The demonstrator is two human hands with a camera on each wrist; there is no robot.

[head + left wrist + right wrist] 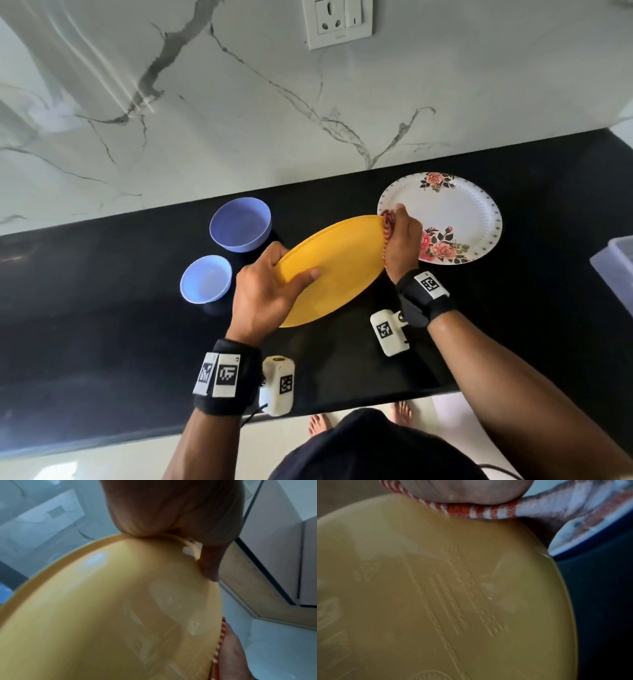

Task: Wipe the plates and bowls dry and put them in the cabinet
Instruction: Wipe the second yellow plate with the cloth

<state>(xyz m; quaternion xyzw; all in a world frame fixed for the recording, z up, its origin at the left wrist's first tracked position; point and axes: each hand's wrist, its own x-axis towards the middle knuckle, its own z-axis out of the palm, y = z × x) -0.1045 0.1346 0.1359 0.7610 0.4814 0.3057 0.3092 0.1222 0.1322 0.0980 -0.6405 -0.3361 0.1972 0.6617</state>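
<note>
A yellow plate (337, 267) is held tilted above the black counter, its underside towards me. My left hand (263, 291) grips its left rim, thumb across the underside. My right hand (402, 240) holds a red-and-white striped cloth (388, 222) pressed against the plate's right rim. In the wrist views the yellow plate (102, 608) (436, 595) fills the picture, with the striped cloth (471, 510) under my palm. A white plate with roses (455, 212) lies flat behind my right hand. Two lilac bowls, a larger one (240, 224) and a smaller one (206, 279), stand to the left.
The black counter (102, 308) runs along a white marbled wall with a socket (339, 22). A translucent plastic box (616, 270) sits at the right edge. My bare feet show below the counter's front edge.
</note>
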